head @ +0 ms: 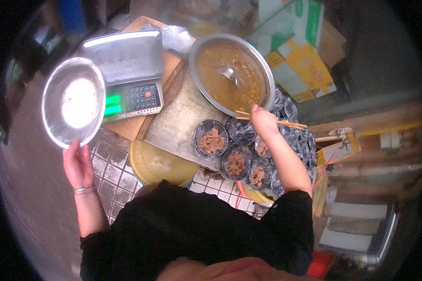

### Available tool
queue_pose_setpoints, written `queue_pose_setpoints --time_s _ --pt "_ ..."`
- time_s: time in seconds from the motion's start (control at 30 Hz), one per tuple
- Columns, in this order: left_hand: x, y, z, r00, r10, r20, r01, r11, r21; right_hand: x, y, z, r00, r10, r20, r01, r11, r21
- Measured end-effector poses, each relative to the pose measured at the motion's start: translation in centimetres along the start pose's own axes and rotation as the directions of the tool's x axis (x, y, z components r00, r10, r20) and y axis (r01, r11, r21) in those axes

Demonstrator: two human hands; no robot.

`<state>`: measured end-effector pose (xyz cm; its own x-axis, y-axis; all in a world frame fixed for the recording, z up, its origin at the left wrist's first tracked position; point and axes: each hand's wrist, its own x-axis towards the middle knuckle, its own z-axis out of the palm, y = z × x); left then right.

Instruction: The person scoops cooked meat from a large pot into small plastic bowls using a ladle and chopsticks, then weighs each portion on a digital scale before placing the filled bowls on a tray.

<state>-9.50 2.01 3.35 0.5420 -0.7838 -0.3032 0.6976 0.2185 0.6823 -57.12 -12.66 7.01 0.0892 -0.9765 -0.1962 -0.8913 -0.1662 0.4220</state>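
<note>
My left hand (pixel 79 167) grips the near rim of a shiny metal bowl (pixel 54 109), held tilted beside the scale; a bright reflection hides part of its inside. Over the near edge of a large metal basin (pixel 196 80), my right hand (pixel 264 123) is closed around wooden chopsticks (pixel 292 124) and the handle of a metal ladle-like utensil (pixel 229 74). The utensil's head dips into brownish liquid (pixel 214 93) with small bits in it. Just below that hand stand several plastic-lined bowls; slices of brown, cooked-looking meat (pixel 211 141) lie in some of them.
A digital scale (pixel 143 98) with a metal pan (pixel 126 58) and lit green display rests on wooden boards (pixel 126 130). Behind it lies a clear plastic bag (pixel 177 38). Below the metal tabletop (pixel 172 123) is a yellowish tub (pixel 161 165). Cardboard boxes (pixel 307 70) sit back right.
</note>
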Motion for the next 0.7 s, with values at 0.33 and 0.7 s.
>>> queue_pose_setpoints --time_s 0.33,0.7 --pt "-4.1 -1.5 0.7 0.997 0.032 -0.07 -0.033 0.999 -0.015 1.9 3.4 2.0 0.994 0.026 0.108 -0.077 0.863 0.499" --pt "-6.8 -0.6 -0.2 0.996 0.025 -0.081 -0.029 0.998 -0.051 2.7 2.8 3.1 0.915 -0.189 0.355 -0.388 -0.178 0.904"
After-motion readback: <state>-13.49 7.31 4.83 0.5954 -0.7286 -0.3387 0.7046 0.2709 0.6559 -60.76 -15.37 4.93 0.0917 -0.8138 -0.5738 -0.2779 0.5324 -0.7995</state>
